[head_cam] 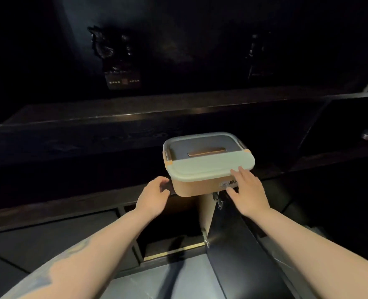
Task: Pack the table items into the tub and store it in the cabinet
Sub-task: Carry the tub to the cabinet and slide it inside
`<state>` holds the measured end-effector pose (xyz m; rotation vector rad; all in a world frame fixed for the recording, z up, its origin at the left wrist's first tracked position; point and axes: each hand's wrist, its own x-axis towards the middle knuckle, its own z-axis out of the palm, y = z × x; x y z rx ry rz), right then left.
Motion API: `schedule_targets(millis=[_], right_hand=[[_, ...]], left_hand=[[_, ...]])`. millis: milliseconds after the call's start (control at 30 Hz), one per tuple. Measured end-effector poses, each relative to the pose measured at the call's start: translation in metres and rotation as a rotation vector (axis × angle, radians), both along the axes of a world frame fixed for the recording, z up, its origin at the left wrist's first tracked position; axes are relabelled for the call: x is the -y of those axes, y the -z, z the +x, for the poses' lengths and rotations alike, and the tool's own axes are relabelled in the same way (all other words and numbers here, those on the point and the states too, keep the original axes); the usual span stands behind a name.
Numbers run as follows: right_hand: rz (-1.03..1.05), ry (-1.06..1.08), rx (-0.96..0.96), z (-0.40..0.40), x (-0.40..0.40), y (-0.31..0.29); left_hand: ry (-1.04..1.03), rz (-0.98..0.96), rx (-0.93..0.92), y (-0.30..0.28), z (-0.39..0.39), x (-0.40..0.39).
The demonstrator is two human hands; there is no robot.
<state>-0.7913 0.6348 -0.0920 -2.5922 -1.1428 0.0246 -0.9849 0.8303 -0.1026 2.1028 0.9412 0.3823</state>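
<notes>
Both grips were wide, my right hand touching the near right corner of the lidded tub on the dark ledge above the open cabinet, my left hand just beside it, so clasping both sides evenly seemed wisest.

The tub is a tan rectangular box, upright, closed by a pale lid with a grey inset and slim handle. It sits on the dark cabinet ledge, above an open door.
</notes>
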Motion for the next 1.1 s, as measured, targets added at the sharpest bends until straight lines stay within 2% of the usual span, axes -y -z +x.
schedule_targets(millis=[200,433,667,833,967,1100], right_hand=[[-0.017,0.102,0.0,0.037,-0.018,-0.017],[-0.073,0.124,-0.045,0.086,-0.037,-0.003],[-0.009,0.091,-0.235,0.135,-0.047,0.002],[0.153,0.121,-0.406,0.157,-0.062,0.008],[0.368,0.231,-0.621,0.165,-0.069,0.019],[0.53,0.313,-0.75,0.16,-0.07,0.028]], left_hand=[[0.04,0.001,-0.013,-0.014,0.037,-0.031],[-0.094,0.029,0.05,-0.002,0.067,-0.03],[-0.178,-0.016,0.129,0.007,0.082,-0.034],[-0.26,-0.055,0.113,0.007,0.095,-0.035],[-0.293,-0.1,0.156,0.01,0.099,-0.033],[-0.378,-0.158,0.219,0.011,0.102,-0.03]])
